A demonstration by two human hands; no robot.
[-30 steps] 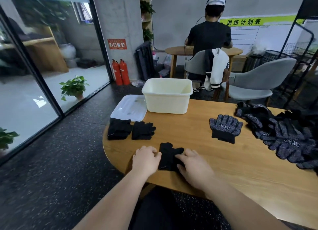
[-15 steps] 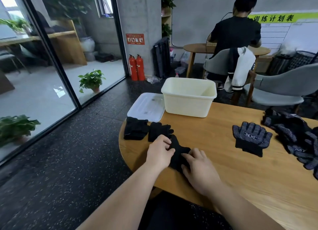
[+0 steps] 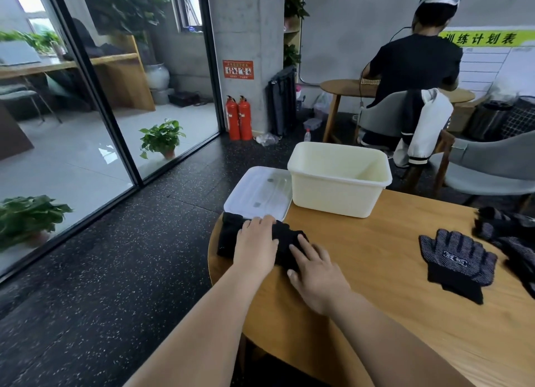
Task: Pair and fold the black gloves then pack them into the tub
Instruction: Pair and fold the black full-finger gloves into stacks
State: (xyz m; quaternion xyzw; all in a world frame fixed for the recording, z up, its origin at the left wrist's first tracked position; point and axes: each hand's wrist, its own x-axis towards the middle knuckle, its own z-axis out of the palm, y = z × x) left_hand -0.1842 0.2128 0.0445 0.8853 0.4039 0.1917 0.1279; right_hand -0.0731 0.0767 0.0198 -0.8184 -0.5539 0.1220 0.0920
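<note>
Folded black gloves (image 3: 285, 239) lie in a row at the left end of the wooden table (image 3: 376, 271), just in front of the clear lid (image 3: 260, 192). My left hand (image 3: 256, 243) lies flat on top of them, fingers straight toward the lid. My right hand (image 3: 317, 269) presses its straight fingers on the right-hand folded pair. The cream tub (image 3: 338, 178) stands open behind them; I see nothing inside. A paired dotted black glove (image 3: 457, 259) lies flat to the right.
A heap of loose black gloves (image 3: 509, 233) sits at the table's right edge. The table's left rim drops to dark floor. Behind the tub are grey chairs (image 3: 492, 166) and a seated person (image 3: 417, 65) at another table.
Both hands have slid the folded pair forward and left, up against the two folded pairs near the lid. The camera has turned left and closer.
</note>
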